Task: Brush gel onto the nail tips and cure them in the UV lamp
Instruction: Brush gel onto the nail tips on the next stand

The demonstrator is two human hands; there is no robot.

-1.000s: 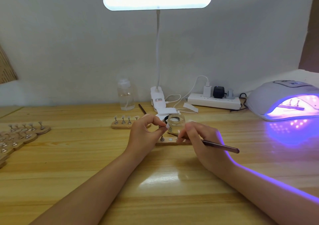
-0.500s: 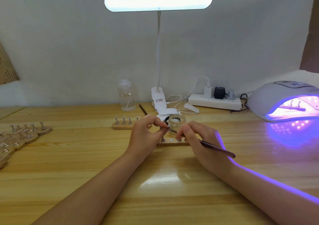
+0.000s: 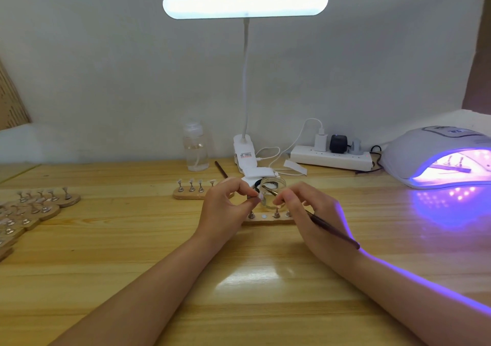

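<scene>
Left hand (image 3: pixel 225 207) pinches a nail tip (image 3: pixel 261 196) while right hand (image 3: pixel 308 212) grips a brush (image 3: pixel 329 228), bristles at the tip, over a wooden strip (image 3: pixel 268 221), jar (image 3: pixel 273 196) just behind, lit UV lamp (image 3: pixel 435 157) at two o'clock.

Head view, angled down, near table (image 3: pixel 106 266)

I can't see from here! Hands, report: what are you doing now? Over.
Left hand pinches a nail tip. Right hand holds the brush, bristles at the tip. UV lamp lit, holder inside. Nothing in the way.
</scene>
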